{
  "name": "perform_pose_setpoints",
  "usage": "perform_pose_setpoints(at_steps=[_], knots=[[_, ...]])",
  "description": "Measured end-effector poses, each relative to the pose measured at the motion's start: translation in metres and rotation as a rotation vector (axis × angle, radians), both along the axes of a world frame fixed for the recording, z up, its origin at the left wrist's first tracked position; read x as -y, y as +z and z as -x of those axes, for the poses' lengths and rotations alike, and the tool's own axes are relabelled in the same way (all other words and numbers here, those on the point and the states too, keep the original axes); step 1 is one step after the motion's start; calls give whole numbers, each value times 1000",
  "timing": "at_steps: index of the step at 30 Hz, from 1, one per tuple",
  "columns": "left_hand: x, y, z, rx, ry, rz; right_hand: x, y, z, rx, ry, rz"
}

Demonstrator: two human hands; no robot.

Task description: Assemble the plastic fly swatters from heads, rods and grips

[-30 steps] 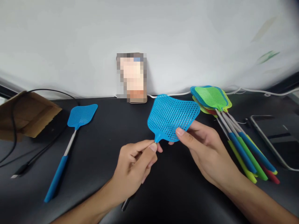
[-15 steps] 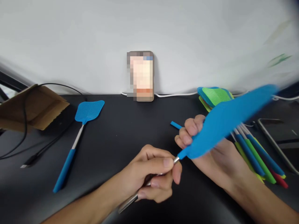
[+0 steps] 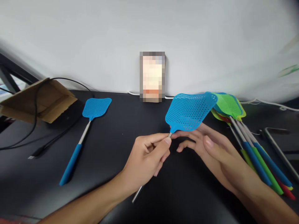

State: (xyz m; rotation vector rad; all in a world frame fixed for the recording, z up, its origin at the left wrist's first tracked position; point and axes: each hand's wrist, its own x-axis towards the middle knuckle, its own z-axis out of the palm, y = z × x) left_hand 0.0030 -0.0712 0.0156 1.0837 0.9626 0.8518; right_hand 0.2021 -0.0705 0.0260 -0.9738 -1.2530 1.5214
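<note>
My left hand [image 3: 147, 158] pinches the thin metal rod of a blue fly swatter [image 3: 189, 110] just below its perforated head. The rod's bare metal end sticks out beneath the hand, with no grip sleeve on it. Behind and below the swatter head is my right hand [image 3: 219, 155], its fingers apart and thumb raised. Some of its fingertips are close to the rod's neck; whether they touch it I cannot tell. Off to the left, another blue fly swatter [image 3: 97, 107] with a blue grip lies on the black table [image 3: 105, 193].
Several fly swatters [image 3: 230, 104] in green, blue, red and yellow are stacked at the right. Beyond them lies a dark, flat device [image 3: 280, 140]. A phone-like, blurred-out object [image 3: 153, 77] leans on the wall. At left are an open cardboard box [image 3: 39, 107] and a black cable [image 3: 37, 152].
The swatter head has turned to show its mesh and moved left. My right hand's curled fingers have opened, and the short blue piece beside them is out of sight. The view has shifted slightly.
</note>
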Motion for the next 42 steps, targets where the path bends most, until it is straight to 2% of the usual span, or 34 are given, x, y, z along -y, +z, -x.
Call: perform_pose_setpoints(at_steps=[5, 9, 15, 18, 20, 22, 26, 29, 32, 36, 39, 42], knots=[[3, -1, -2, -4, -45, 6, -2, -2, 0, 79, -154, -8], [1, 3, 2, 76, -123, 33, -3, -4, 1, -54, -186, 37], [2, 9, 5, 427, -395, 338, -13, -4, -14, -219, -274, 108], [6, 8, 1, 473, -423, 375, -27, 2, -37, -225, -405, 27], [5, 7, 0, 360, -337, 297, -35, 5, -49, -132, -487, -60], [-1, 7, 1, 179, -187, 179, -40, 1, -52, 3, -560, -112], [-22, 8, 7, -44, 152, -8, -45, -20, -47, 245, -553, -56], [-35, 5, 14, -168, 271, -131, -49, -32, -49, 406, -520, -18], [-44, -3, 23, -354, 293, -297, -50, -35, -53, 651, -515, -121], [-49, -16, 31, -575, 239, -482, -44, -32, -47, 1151, -546, -448], [-50, -24, 32, -605, 158, -551, -36, -32, -38, 1387, -450, -569], [-50, -32, 29, -560, 117, -627, -30, -31, -32, 1484, -380, -608]])
